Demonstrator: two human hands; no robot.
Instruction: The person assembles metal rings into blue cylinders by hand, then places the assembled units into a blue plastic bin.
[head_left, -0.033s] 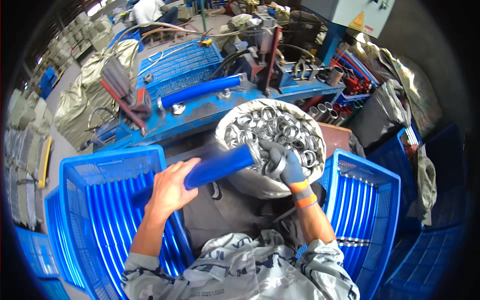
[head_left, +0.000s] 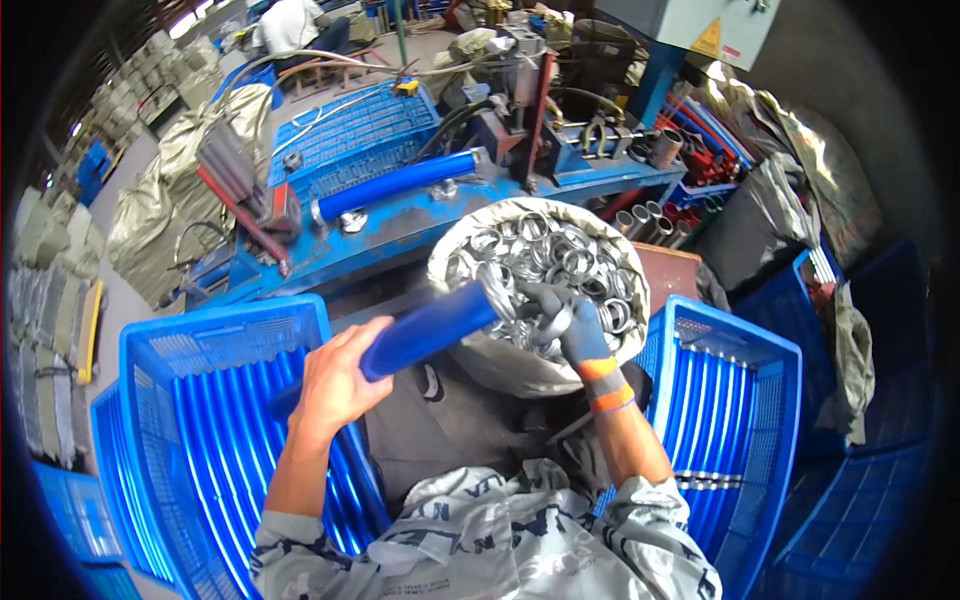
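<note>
My bare left hand is wrapped round a blue tube, tilted with its far end up to the right. That end is at the near left edge of a round white sack full of shiny metal rings. My right hand, in a grey glove with an orange-striped cuff, is over the near side of the sack. Its fingers are closed on a metal ring, close to the tube's end. Whether it holds further rings, I cannot tell.
Blue crates of blue tubes stand at my left and right. Beyond the sack runs a blue workbench with clamps and one blue tube lying on it. A grey control box hangs far right. Another person sits far back.
The tube in my left hand has shifted slightly left and down, and looks less blurred. My right hand stays at about the same spot over the rings.
</note>
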